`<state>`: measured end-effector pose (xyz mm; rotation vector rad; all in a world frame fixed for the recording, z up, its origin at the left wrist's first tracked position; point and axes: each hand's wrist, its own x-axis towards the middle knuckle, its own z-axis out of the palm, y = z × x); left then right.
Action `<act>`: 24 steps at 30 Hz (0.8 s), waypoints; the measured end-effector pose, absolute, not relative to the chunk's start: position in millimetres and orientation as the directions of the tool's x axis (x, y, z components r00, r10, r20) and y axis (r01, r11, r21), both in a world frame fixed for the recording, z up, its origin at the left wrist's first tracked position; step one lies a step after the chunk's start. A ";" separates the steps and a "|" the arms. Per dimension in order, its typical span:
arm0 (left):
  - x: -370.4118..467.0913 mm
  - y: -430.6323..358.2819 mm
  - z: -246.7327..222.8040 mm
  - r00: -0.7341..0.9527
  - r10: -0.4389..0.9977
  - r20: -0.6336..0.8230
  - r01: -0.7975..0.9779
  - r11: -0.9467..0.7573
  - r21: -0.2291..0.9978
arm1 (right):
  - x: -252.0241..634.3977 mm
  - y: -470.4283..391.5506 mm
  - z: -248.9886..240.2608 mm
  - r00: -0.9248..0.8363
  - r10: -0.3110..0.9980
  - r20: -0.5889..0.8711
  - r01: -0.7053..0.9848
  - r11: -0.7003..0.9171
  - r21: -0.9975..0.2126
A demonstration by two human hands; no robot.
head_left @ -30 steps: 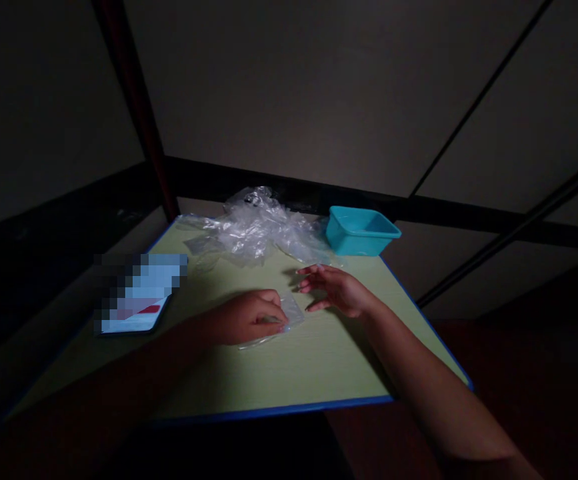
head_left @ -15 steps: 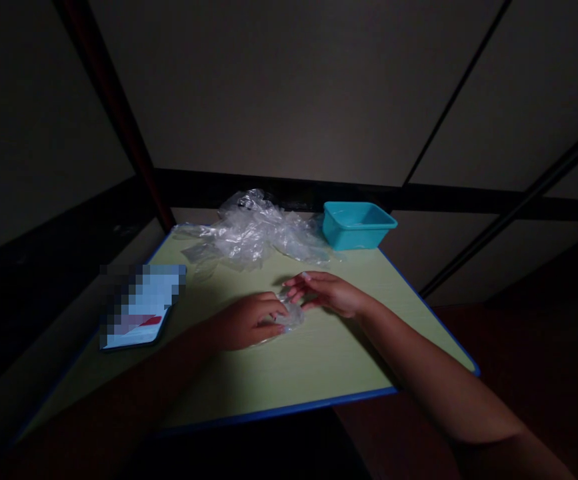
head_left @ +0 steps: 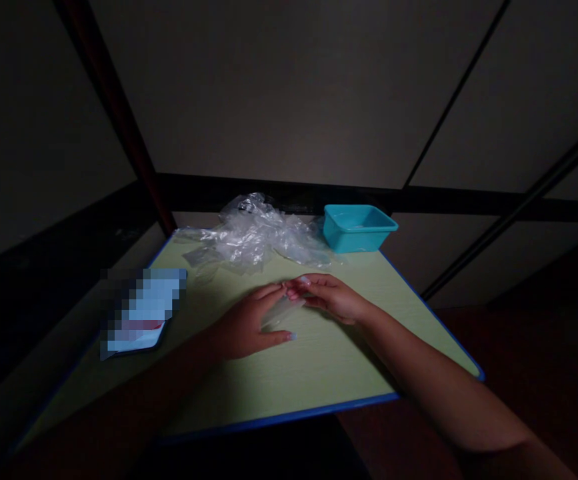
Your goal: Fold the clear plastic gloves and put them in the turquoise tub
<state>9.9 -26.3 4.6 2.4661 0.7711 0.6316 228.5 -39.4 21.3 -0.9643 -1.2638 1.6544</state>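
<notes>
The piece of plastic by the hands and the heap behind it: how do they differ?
The plastic piece looks small; the heap is far larger. The piece is between the left hand and right hand; the heap sits untouched at the table's far end. Both look see-through.

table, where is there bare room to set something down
Free: the table between left hand and near edge; also between right forearm and right edge. Crowded: the back, with crumpled plastic beside turquoise basket; the middle, clear plastic by right hand; left, lit screen.
</notes>
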 end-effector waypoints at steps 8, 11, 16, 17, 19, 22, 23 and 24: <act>7.9 -17.4 -7.9 0.732 0.646 0.217 0.407 -0.670 0.621 | 230.3 -38.3 24.8 -0.324 0.944 -0.068 -0.332 -0.180 -0.926; 7.6 -14.3 0.2 0.727 0.660 0.189 0.385 -0.620 0.683 | 232.5 -39.1 28.6 -0.281 0.957 -0.076 -0.364 -0.180 -0.914; 4.0 -13.2 12.6 0.654 0.754 0.054 0.389 -0.397 0.831 | 235.9 -40.6 35.4 -0.235 0.969 -0.080 -0.372 -0.165 -0.913; 3.2 -13.2 13.8 0.623 0.782 0.008 0.388 -0.318 0.865 | 236.7 -40.7 36.1 -0.227 0.971 -0.076 -0.364 -0.157 -0.918; 2.4 -13.4 15.7 0.579 0.811 -0.088 0.340 -0.142 0.930 | 238.3 -40.7 37.0 -0.211 0.975 -0.075 -0.315 -0.141 -0.939; 4.1 -15.4 19.6 0.561 0.805 -0.194 0.162 0.123 0.979 | 240.8 -39.6 36.3 -0.175 0.982 -0.073 -0.176 -0.104 -0.979; 5.1 -16.5 21.3 0.566 0.794 -0.222 0.110 0.194 0.975 | 241.4 -38.9 35.6 -0.157 0.986 -0.061 -0.126 -0.081 -0.989; 6.2 -17.8 22.9 0.570 0.786 -0.239 0.080 0.236 0.968 | 241.8 -38.2 34.7 -0.142 0.989 -0.044 -0.077 -0.056 -0.995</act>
